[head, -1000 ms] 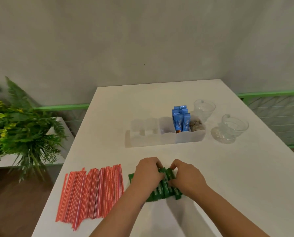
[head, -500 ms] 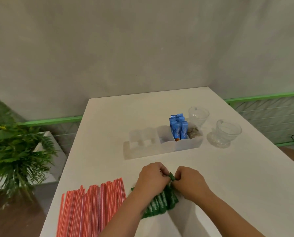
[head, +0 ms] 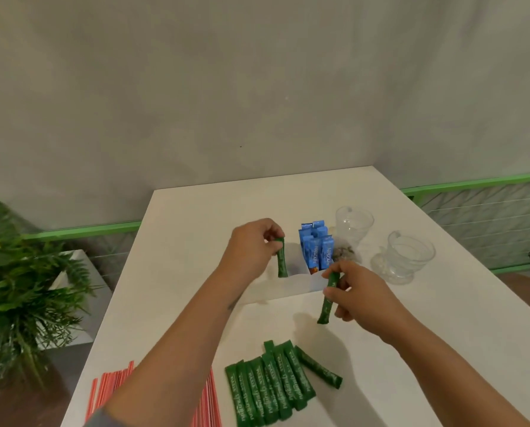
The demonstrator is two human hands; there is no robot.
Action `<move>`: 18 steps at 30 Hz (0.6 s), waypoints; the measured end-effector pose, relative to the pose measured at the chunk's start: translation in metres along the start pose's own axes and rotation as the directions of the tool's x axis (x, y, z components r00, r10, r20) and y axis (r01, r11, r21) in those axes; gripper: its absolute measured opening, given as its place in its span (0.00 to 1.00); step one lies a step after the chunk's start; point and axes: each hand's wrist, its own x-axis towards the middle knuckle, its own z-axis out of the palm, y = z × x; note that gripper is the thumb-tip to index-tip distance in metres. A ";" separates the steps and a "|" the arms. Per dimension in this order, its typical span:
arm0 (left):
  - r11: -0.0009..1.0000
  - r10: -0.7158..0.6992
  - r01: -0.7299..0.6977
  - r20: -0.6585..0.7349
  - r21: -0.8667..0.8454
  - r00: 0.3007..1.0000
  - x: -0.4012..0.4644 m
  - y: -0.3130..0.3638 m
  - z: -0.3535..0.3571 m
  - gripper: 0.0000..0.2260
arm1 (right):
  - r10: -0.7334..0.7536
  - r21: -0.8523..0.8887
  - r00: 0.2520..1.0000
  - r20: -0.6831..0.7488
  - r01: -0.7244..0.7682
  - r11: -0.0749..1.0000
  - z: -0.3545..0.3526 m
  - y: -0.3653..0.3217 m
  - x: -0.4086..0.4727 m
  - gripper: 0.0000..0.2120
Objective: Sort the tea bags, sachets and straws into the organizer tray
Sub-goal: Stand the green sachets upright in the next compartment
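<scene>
My left hand [head: 251,251] pinches one green sachet [head: 281,257] by its top end, upright, just above the translucent organizer tray [head: 291,286]. My right hand [head: 357,291] pinches a second green sachet [head: 328,298] in front of the tray's right part. Blue sachets [head: 316,249] stand in one tray compartment, with brownish tea bags [head: 343,252] in the compartment to their right. Several green sachets [head: 276,386] lie in a row on the white table near me. Red straws [head: 109,386] lie at the near left, partly behind my left arm.
Two clear glass cups [head: 354,223] [head: 410,254] stand right of the tray. The white table [head: 177,272] ends at left, where a green plant [head: 20,272] stands on a low stand. A grey wall rises behind.
Both hands left the pile of green sachets near me and rose toward the tray, each carrying one sachet. The camera tilted up.
</scene>
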 end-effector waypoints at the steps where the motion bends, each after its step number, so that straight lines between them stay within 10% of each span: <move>1: 1.000 0.011 -0.011 -0.003 0.015 1.000 0.009 0.000 0.002 0.07 | -0.014 -0.012 1.000 -0.006 0.014 1.000 -0.004 -0.002 0.004 0.07; 18: 0.948 -0.113 0.096 0.040 0.304 0.993 0.050 -0.035 0.037 0.06 | -0.316 -0.382 0.949 -0.004 0.290 0.877 -0.034 -0.076 0.077 0.03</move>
